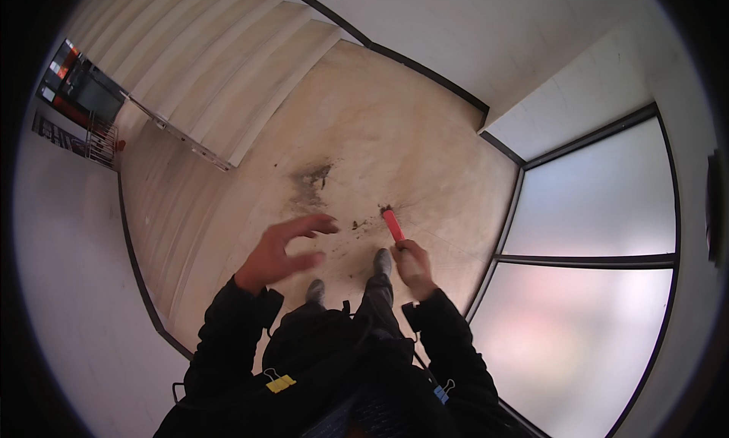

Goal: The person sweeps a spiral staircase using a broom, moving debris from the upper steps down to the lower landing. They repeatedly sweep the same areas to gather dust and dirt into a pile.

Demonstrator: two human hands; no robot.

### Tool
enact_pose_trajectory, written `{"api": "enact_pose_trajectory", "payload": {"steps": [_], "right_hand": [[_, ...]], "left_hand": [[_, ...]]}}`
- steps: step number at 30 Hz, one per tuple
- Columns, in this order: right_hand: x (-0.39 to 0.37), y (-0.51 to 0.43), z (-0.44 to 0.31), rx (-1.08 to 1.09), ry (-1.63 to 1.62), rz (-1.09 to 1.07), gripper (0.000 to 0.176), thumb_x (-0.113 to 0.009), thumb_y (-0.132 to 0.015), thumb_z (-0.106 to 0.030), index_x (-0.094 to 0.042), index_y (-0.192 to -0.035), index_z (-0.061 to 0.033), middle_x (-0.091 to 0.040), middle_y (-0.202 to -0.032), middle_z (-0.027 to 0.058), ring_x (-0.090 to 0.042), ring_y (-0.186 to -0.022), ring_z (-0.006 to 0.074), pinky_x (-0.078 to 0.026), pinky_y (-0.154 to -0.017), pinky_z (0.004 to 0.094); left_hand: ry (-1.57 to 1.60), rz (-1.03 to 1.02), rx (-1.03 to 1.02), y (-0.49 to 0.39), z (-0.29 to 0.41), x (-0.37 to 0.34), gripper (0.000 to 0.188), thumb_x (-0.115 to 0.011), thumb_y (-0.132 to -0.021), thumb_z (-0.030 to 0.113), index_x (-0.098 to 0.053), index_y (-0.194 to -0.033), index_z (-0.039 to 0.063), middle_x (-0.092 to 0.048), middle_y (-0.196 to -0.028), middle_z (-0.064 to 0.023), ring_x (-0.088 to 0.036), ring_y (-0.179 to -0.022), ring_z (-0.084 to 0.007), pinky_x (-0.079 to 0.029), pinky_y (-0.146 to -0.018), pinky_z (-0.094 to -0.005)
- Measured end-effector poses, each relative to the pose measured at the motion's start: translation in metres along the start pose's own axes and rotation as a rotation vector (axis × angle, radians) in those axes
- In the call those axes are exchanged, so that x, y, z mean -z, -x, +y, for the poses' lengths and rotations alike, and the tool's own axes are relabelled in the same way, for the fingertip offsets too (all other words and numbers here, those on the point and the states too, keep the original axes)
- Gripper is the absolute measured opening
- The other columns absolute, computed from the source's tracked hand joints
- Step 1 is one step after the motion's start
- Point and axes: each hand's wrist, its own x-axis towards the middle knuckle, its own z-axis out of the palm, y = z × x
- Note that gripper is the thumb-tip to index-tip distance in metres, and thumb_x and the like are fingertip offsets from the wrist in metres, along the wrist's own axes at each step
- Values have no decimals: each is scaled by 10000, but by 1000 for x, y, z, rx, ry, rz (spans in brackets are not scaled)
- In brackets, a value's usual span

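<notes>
My right hand is closed around a red handle whose far end points at the floor. A small dark clump shows at that far end; whether it is bristles or debris, I cannot tell. My left hand, slightly blurred, is held out above the floor with fingers and thumb apart and nothing between them. Beyond it, a dark smear of dirt marks the beige floor, and crumbs of debris are scattered between the two hands.
Stairs lie at the upper left, with more steps at the left. Frosted glass panels in dark frames stand at the right. A white wall borders the left side. My grey shoes are on the floor below my hands.
</notes>
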Motion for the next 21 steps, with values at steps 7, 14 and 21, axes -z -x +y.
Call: {"api": "enact_pose_trajectory", "payload": {"steps": [7, 14, 21], "right_hand": [[20, -67, 41, -90, -48, -137, 199, -697, -914, -253, -601, -941, -81, -654, -970, 153, -653, -915, 420, -518, -744, 507], [51, -166, 116, -105, 36, -38, 155, -628, -924, -127, -590, -1073, -104, -641, -1079, 208, -627, -981, 481, -517, -805, 535], [49, -237, 160, -628, -793, -139, 491, -579, -941, -109, -510, -1425, -60, -671, -1031, 184, -694, -804, 325, -582, -704, 420]], "left_hand": [[146, -339, -166, -106, 68, -114, 434, -863, -714, 117, -718, -1115, 38, -708, -952, -96, -680, -950, -274, -469, -1013, -456], [35, -57, -216, -175, 19, -177, 176, -729, -800, 11, -572, -722, 27, -577, -735, -76, -593, -702, -252, -506, -905, -451], [77, 185, -235, -223, -77, -218, 277, -687, -851, -28, -477, -677, 21, -400, -653, -69, -431, -608, -264, -496, -856, -427]]}}
